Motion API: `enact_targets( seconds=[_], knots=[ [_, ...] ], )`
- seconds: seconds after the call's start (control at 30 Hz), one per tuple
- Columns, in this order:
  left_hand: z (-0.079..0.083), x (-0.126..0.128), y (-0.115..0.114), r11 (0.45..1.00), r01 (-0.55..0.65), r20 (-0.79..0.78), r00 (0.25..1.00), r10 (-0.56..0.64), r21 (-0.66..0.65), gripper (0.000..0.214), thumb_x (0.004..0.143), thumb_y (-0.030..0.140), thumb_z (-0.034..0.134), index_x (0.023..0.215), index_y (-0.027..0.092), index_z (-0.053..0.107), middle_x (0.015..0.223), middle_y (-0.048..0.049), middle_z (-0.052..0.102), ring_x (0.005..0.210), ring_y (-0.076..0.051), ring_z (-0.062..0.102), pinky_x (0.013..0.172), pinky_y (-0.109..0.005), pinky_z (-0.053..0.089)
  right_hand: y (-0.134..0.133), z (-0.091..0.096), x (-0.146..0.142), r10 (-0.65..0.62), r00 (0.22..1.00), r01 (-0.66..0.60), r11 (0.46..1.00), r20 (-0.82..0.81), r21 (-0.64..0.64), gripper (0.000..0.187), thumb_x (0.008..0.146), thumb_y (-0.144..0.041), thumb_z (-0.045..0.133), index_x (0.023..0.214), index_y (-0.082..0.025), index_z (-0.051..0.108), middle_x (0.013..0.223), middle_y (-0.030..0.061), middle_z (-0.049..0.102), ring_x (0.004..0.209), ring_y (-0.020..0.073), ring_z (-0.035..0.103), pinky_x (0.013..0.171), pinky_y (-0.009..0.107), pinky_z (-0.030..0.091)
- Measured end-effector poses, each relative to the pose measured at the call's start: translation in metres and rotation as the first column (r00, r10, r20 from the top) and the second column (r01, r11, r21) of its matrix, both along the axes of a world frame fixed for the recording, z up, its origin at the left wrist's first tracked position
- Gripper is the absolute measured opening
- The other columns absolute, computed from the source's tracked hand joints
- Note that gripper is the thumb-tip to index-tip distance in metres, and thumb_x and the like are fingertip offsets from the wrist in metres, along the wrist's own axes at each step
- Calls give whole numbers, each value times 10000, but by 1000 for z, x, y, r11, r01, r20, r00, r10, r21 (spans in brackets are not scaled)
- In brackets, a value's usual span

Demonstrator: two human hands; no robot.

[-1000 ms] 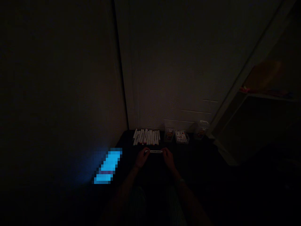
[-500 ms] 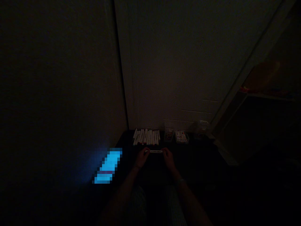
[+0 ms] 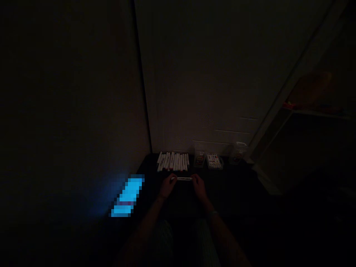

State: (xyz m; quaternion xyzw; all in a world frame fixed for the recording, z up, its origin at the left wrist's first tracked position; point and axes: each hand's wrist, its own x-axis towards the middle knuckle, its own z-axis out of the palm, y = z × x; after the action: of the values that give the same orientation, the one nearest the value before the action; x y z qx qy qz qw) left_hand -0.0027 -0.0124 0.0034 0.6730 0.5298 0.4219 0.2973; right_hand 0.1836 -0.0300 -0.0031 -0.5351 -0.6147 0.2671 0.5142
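Observation:
A white marker (image 3: 184,179) lies level between my two hands, with small dark print along its barrel. My left hand (image 3: 168,184) pinches its left end, and my right hand (image 3: 198,184) grips the right end. Just beyond them, a row of several white markers (image 3: 172,161) lies side by side on the dark table (image 3: 230,193), some with coloured ends facing me. The fingertips are hard to make out in the dim light.
Behind my right hand stand a clear plastic case (image 3: 200,158), a case packed with small printed items (image 3: 214,161) and another clear container (image 3: 239,152). A glowing blue, pixelated screen (image 3: 128,196) is at the left. A wall (image 3: 194,92) rises behind the table.
My hands and the marker stay almost in place. The view is slightly darker on the walls; nothing else has visibly moved.

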Motion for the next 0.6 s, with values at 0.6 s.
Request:
enact_targets(
  seconds=[0.6],
  knots=[
    [0, -1, -1, 999, 32, -5, 999, -32, 13, 298, 766, 399, 375, 835, 179, 565, 735, 17, 588, 706, -120, 534, 671, -211, 401, 0, -1, 0, -3, 1000, 3, 1000, 7, -2, 281, 808, -307, 334, 843, -178, 582, 767, 7, 595, 725, 131, 527, 650, 205, 378]
  ],
)
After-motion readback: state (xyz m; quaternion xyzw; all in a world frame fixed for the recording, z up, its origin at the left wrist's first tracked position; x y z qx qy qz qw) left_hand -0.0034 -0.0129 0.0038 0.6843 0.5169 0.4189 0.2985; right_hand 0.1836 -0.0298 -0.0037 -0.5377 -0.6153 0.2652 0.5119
